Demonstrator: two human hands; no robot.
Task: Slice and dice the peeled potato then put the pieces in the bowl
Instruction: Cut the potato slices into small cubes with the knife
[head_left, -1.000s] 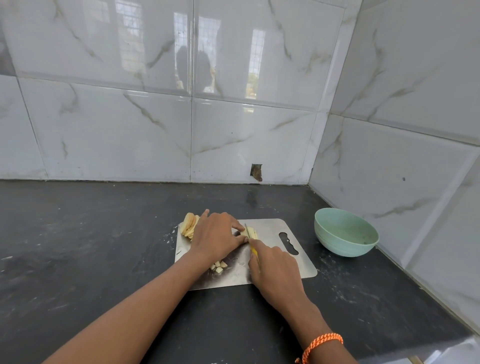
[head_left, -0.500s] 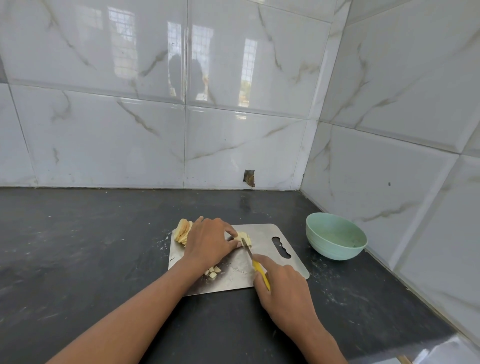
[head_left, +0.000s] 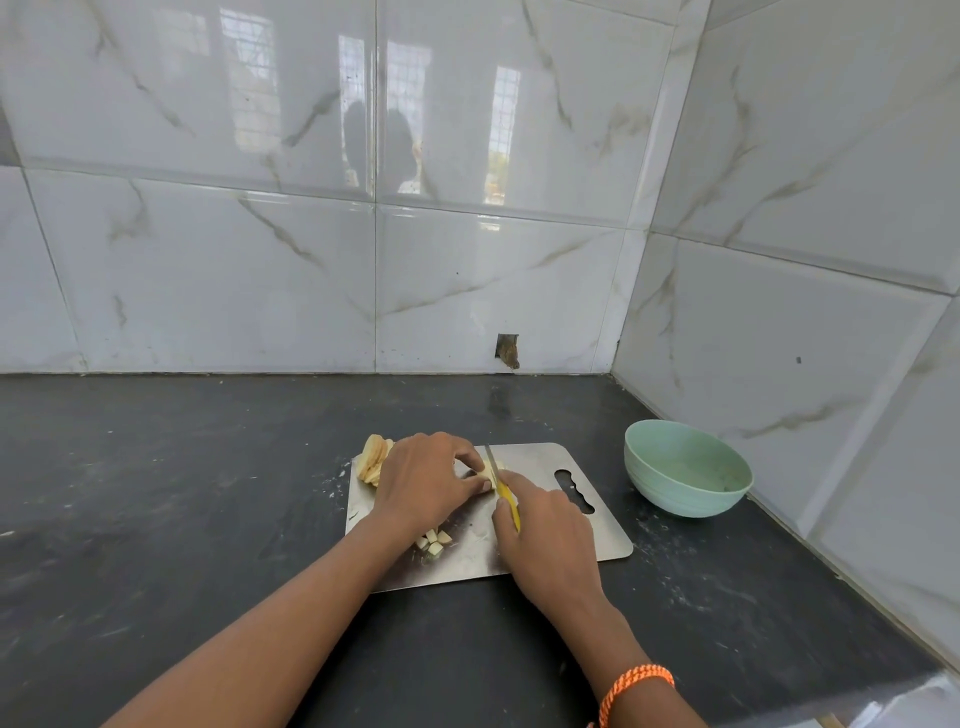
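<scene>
While the slices (head_left: 375, 460) waited in a fanned stack at the board's (head_left: 602, 540) far-left corner, partly off its edge, the left hand (head_left: 427, 483) lay just right of them, its fingers curled down and pinching a small pale potato piece (head_left: 488, 470) against the steel. A few finished dice (head_left: 435, 540) sat on the board near that wrist. The knife (head_left: 500, 486) stood immediately right of the left fingertips, its blade running away from the person, almost touching the thumb. The right hand (head_left: 545, 535) gripped the yellow handle, fingers wrapped round it and forefinger along the top. The held piece lay crosswise under the blade, so the next cut probably needed the edge kept parallel to the left fingertips, with those fingers tucked back; the narrow gap there looked like the main risk. Farther right, well apart from the board on the dark table (head_left: 156, 519), the green bowl (head_left: 687, 475) stood with no potato visible inside. The right hand was nearer to it, which suggested that hand for the transfer.
</scene>
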